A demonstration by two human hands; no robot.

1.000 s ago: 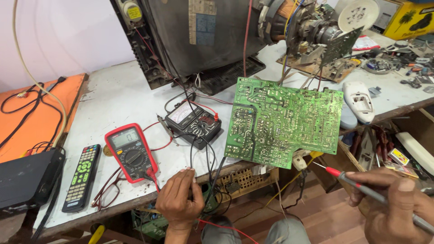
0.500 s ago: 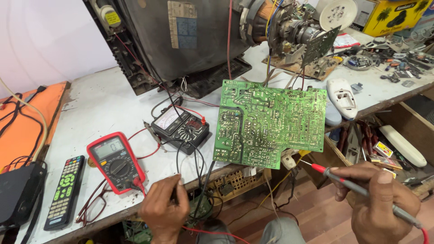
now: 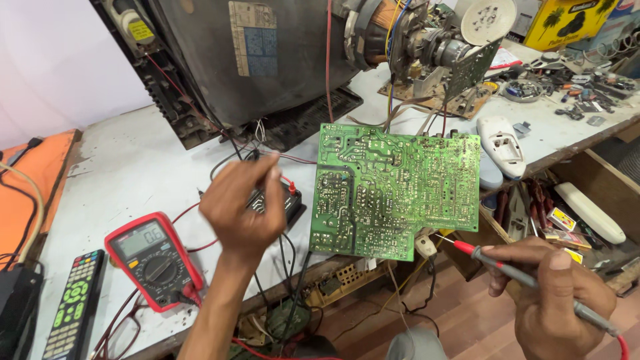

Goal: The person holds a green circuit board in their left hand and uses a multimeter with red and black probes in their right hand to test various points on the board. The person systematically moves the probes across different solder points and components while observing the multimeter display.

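A green circuit board point(image 3: 398, 189) stands tilted at the bench's front edge, solder side toward me. My right hand point(image 3: 553, 303) grips a red-tipped grey test probe point(image 3: 507, 268); its metal tip points at the board's lower right corner. My left hand point(image 3: 241, 207) is raised over a small black box point(image 3: 288, 202) and pinches a thin probe whose red end shows by the fingertips. A red multimeter point(image 3: 155, 260) lies on the bench left of that hand, its red leads trailing off the edge.
A bare picture tube with its dark shell point(image 3: 260, 60) stands at the back. A black remote point(image 3: 73, 303) and an orange mat point(image 3: 33, 180) lie at the left. White remotes point(image 3: 501, 143), loose tools and an open drawer point(image 3: 553, 213) sit at the right.
My left hand rose from the bench's front edge to above the black box. My right hand with the probe moved nearer the board's lower right corner. The view shifted closer.
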